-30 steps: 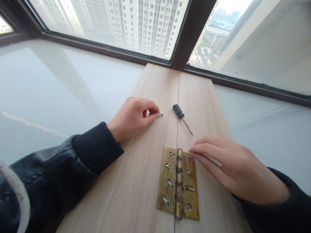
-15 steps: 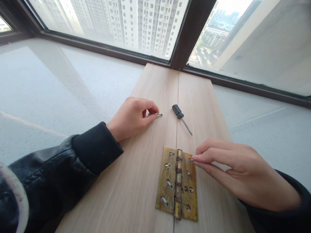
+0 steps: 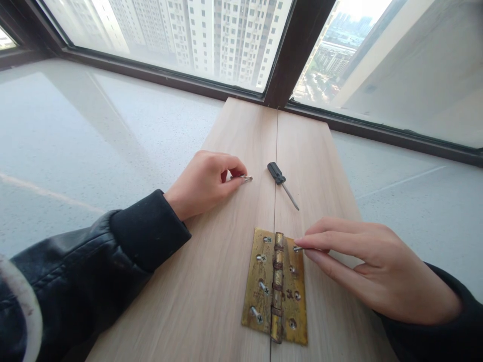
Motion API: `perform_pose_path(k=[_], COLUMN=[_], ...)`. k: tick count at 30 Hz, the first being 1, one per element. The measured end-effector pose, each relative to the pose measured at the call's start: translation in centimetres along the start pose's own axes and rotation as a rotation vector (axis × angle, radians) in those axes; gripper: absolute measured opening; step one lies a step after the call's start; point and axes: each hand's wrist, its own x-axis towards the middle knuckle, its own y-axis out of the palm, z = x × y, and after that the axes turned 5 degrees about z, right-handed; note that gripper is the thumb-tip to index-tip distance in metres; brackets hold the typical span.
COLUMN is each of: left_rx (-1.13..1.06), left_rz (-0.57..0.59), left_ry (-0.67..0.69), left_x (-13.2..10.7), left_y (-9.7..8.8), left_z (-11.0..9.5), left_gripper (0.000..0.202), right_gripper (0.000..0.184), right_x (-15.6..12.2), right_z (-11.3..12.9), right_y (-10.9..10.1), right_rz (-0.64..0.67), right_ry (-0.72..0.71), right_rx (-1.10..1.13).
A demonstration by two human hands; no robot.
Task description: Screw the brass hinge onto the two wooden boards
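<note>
A worn brass hinge [image 3: 275,285] lies flat across the seam of two pale wooden boards [image 3: 234,241]. Several screws sit loosely in its holes. My right hand [image 3: 373,269] reaches in from the right and pinches a small screw [image 3: 297,249] at the hinge's upper right hole. My left hand [image 3: 206,181] rests on the left board with its fingers closed on a few loose screws [image 3: 246,177]. A small screwdriver [image 3: 282,184] with a black handle lies on the boards beyond the hinge, untouched.
The boards lie on a glossy white stone sill [image 3: 75,146] that runs to dark window frames [image 3: 287,60]. Tall buildings show through the glass. Black sleeves cover both my forearms.
My right hand has drawn back slightly to the right and taken a screw between thumb and forefinger at the hinge's upper right hole. My left hand has stayed put.
</note>
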Motion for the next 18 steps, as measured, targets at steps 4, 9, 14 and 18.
perform_pose_path(k=[4, 9, 14, 18], left_rx=[-0.001, -0.012, -0.012, -0.004], left_rz=[0.005, -0.001, -0.006, -0.001], left_ry=[-0.001, 0.007, 0.007, 0.008], left_x=[0.0, 0.0, 0.0, 0.0], left_y=[0.0, 0.0, 0.0, 0.1], left_z=[0.0, 0.1, 0.1, 0.1], left_gripper=[0.009, 0.01, 0.01, 0.01], right_gripper=[0.015, 0.016, 0.02, 0.022], right_x=[0.0, 0.1, 0.2, 0.1], right_z=[-0.4, -0.2, 0.6, 0.7], right_y=[0.1, 0.1, 0.1, 0.2], right_rz=[-0.029, 0.055, 0.089, 0.111], right_ry=[0.028, -0.011, -0.023, -0.025], right_rx=[0.006, 0.101, 0.12, 0.134])
